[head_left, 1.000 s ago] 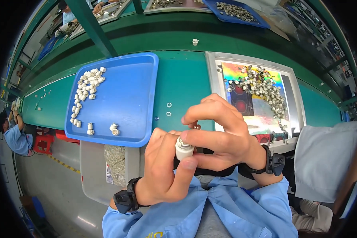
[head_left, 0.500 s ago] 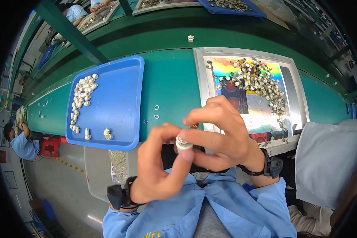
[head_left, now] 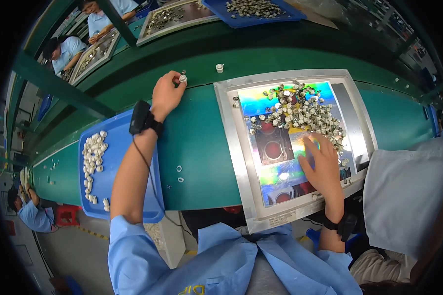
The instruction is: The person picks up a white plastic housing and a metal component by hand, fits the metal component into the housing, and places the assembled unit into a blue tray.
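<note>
Toward the upper left of the frame, held a white fitting (head_left: 183,78) in the left hand (head_left: 168,92), grasped between thumb and curled fingers at the near edge of the green ledge (head_left: 261,58). Could not tell contact with the ledge from a small gap beneath. Half a second earlier, had gripped a white fitting with both hands together just below centre; since then, parted them, stretched the left arm up across the blue tray (head_left: 114,153), and drew the right hand (head_left: 322,162) off to the right of centre. Found the tray and the silver-framed board (head_left: 231,132) lower in the frame than before. Pointed the fitting's metal-topped end at the top of the frame, with the white body below and the long axis close to upright. Spread the right fingers loosely, grasping nothing, over the shiny printed sheet (head_left: 280,174), just below the pile of small metal parts (head_left: 305,110); could not tell touching from hovering. Left a second white fitting (head_left: 220,68) upright on the ledge, right of the held one, and two white rings (head_left: 180,180) on the green table (head_left: 197,137) near the centre.
</note>
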A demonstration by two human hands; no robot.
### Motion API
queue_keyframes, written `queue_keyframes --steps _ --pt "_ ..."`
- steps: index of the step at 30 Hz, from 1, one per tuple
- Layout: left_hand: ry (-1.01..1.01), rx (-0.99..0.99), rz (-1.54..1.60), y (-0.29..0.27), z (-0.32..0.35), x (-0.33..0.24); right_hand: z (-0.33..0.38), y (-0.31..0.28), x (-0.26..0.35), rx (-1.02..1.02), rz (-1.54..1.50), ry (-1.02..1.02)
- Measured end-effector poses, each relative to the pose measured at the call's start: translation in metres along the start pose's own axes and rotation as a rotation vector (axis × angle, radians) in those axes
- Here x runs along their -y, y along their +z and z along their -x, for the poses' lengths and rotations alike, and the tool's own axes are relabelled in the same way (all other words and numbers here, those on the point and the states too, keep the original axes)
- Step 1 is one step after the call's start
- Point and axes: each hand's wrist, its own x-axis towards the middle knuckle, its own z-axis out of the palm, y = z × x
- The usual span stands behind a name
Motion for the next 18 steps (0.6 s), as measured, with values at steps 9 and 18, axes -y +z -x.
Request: queue_keyframes --steps 9,18 --pt "0.109 -0.115 -0.070 0.007 -0.005 0.012 -0.009 0.007 -0.015 -0.105 -0.081 0.058" --pt "-0.096 -0.181 -0.283 -0.179 0.149 0.076 -0.006 -0.008 -0.009 0.004 -0.183 0.057"
